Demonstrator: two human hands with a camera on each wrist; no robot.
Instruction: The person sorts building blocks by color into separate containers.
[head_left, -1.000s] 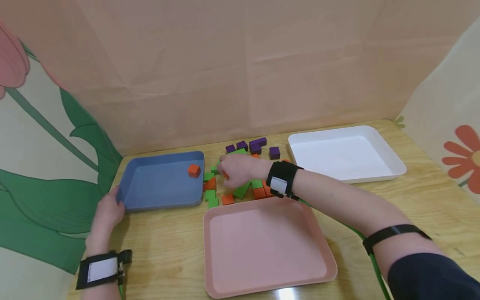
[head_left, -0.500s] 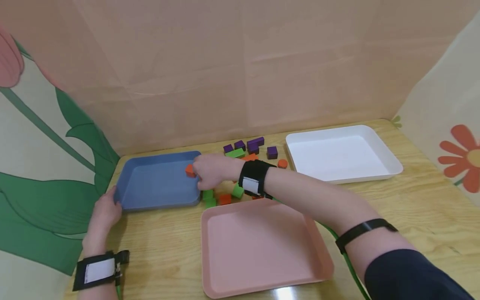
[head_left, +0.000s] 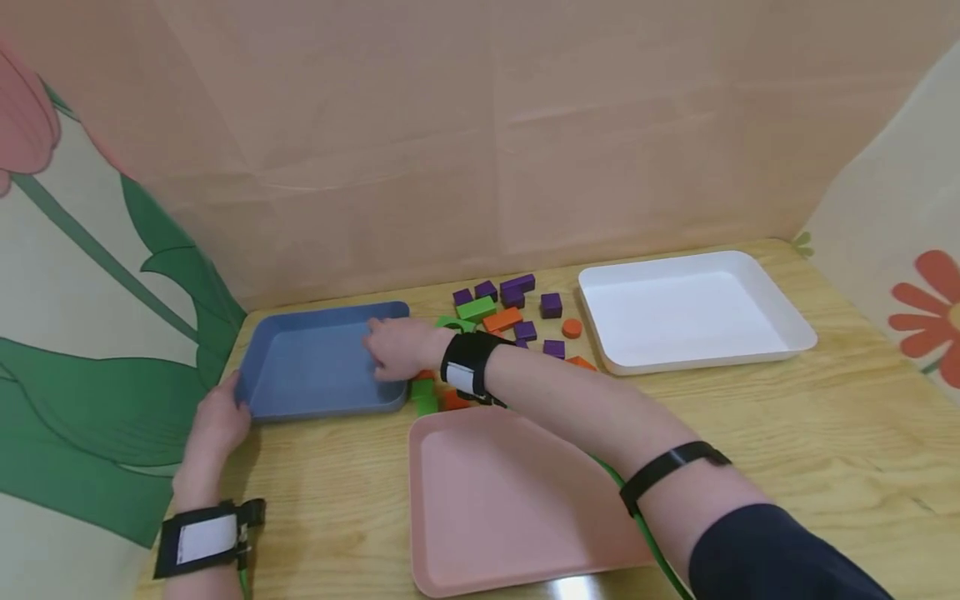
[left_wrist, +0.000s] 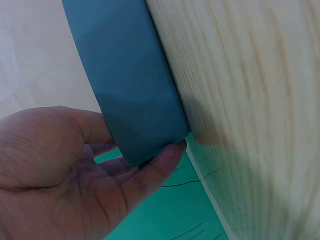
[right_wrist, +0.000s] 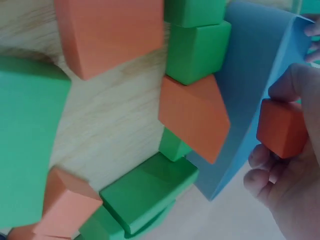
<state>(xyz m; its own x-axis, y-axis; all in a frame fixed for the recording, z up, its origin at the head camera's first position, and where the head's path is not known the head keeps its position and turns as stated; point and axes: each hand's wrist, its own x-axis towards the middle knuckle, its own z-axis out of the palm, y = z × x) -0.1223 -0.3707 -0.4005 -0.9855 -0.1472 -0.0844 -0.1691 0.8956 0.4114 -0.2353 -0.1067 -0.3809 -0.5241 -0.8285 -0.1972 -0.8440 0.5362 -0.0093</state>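
Note:
My left hand (head_left: 219,423) grips the near left corner of the blue tray (head_left: 311,362); in the left wrist view its fingers (left_wrist: 150,175) curl round the tray's edge. Over the right side of that tray is my right hand (head_left: 405,346). In the right wrist view, its thumb and fingers pinch an orange cube block (right_wrist: 281,129) just inside the tray wall. The head view hides this cube behind the hand. Green blocks (head_left: 424,398) and orange blocks lie right outside the tray, partly covered by the right wrist.
Purple blocks (head_left: 551,305), more green and orange blocks (head_left: 502,319) and an orange round block (head_left: 572,328) lie mid-table at the back. A pink tray (head_left: 517,508) stands in front of them. To the right is a white tray (head_left: 693,308). A paper wall rises behind.
My right hand has moved left from the pile of blocks to above the blue tray. The orange cube seen in the tray earlier is now hidden in the head view. My left hand keeps its grip.

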